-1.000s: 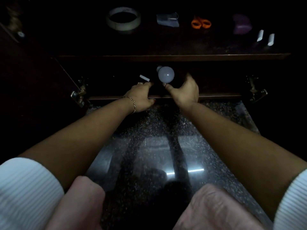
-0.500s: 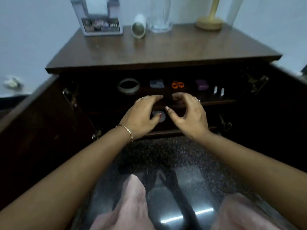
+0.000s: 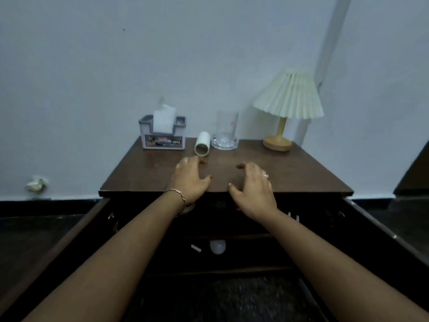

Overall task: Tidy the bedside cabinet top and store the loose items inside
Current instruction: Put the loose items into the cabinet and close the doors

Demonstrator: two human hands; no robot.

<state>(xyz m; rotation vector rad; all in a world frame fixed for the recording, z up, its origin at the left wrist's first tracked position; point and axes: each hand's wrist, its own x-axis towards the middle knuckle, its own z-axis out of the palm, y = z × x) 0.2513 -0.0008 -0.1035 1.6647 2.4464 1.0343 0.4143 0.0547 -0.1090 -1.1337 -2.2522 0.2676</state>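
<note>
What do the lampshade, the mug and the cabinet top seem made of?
Lampshade: pleated cream fabric or paper, by its folds. Mug: clear glass, you see through it. Cabinet top: dark wood or veneer, slight sheen.

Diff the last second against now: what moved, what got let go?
Both hands rose from the lower shelf to the cabinet top: left hand just short of the white tube, right hand beside it, both empty. The right hand came off the light bulb, which stays on the lower shelf with the small white stick. Doors stay open.
</note>
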